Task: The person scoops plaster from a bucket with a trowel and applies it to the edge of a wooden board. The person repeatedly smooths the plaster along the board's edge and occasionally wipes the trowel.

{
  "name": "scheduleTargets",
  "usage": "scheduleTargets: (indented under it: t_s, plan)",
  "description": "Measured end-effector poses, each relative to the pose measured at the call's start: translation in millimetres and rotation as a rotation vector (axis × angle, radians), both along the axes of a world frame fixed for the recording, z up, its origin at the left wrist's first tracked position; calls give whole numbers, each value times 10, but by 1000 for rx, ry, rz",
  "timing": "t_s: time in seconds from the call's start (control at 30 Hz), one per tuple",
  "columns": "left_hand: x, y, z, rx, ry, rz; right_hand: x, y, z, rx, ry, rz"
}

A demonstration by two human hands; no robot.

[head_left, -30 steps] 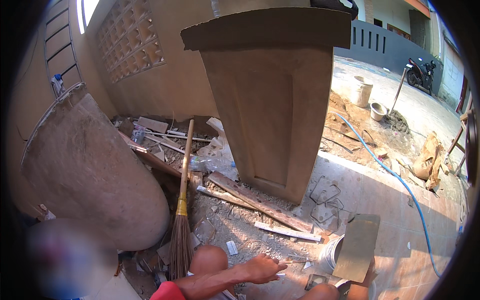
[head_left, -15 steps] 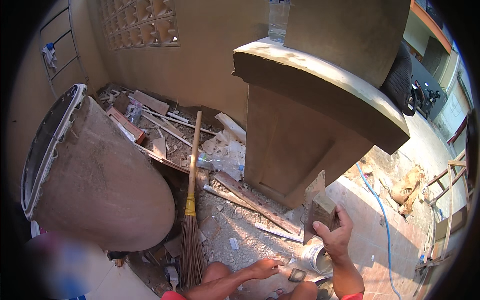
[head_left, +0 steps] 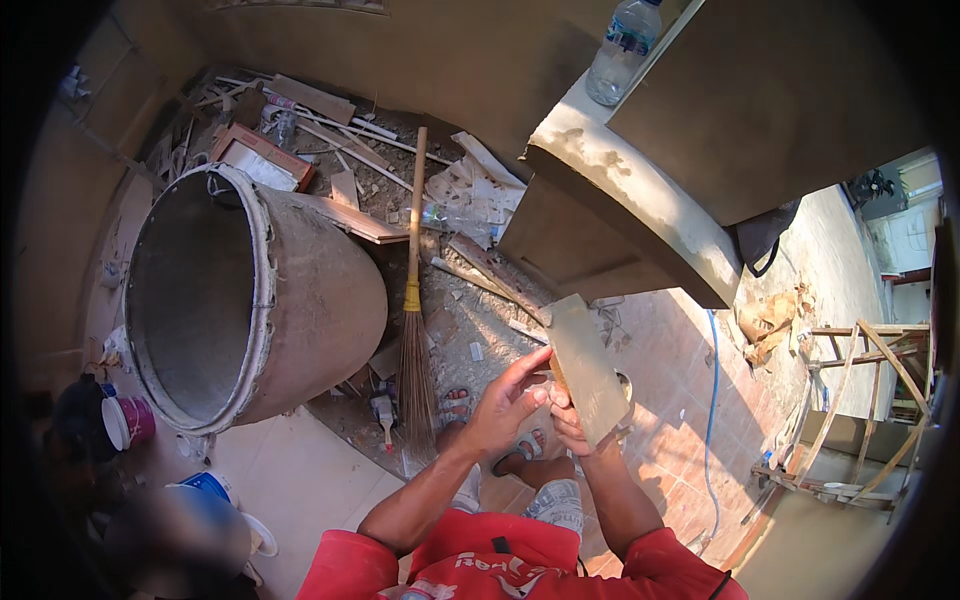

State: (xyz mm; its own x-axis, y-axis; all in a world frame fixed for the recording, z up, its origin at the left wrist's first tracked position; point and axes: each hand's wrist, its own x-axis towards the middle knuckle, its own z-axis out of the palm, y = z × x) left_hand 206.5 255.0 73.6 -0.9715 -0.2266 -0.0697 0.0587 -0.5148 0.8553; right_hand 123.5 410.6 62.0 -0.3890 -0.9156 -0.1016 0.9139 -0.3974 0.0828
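Note:
My right hand [head_left: 578, 425] grips a plastering float [head_left: 585, 370] by its back, and the flat rectangular face is tilted up. My left hand [head_left: 500, 410] is at the float's near-left edge, with thumb and forefinger apart. Its fingertips seem to touch the edge, though contact is hard to make out. Behind the float, only a bit of rim shows of a round pail [head_left: 626, 385]. Ahead stands a plastered pedestal [head_left: 570, 235] with a curved, pale ledge [head_left: 650, 180].
A large hollow cement cylinder [head_left: 320, 290] lies tipped on the left. A broom [head_left: 413, 300] leans over rubble and boards [head_left: 490, 270]. A water bottle [head_left: 622, 55] stands on the ledge. A blue hose [head_left: 712, 420] crosses the tiles near a wooden trestle [head_left: 865, 370]. A paintbrush [head_left: 385, 415] lies below.
My right hand has brought the float closer and turned it face up. My left hand has risen from low down to the float's edge. The view has tilted downward.

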Motion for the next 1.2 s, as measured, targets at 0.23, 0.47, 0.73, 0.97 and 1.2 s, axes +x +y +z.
scheduleTargets:
  t_s: [0.23, 0.47, 0.73, 0.97, 1.2]
  plan:
    - [-273, -176, 456, 143, -66, -36, 101, -110, 305, -37, -157, 93]
    - [-1109, -26, 37, -697, -16, 501, 5, 681, -460, 1075, 262, 426]
    - [-2020, -89, -450, -826, -85, 787, -170, 1903, -1096, 1382, 284, 606]
    - [-2395, -173, -489, -845, -113, 896, -485, 2132, -1248, 1391, 291, 572]
    - [-2512, -155, -465, -773, -123, 892, -580, 1945, -1242, 1387, 305, 568]
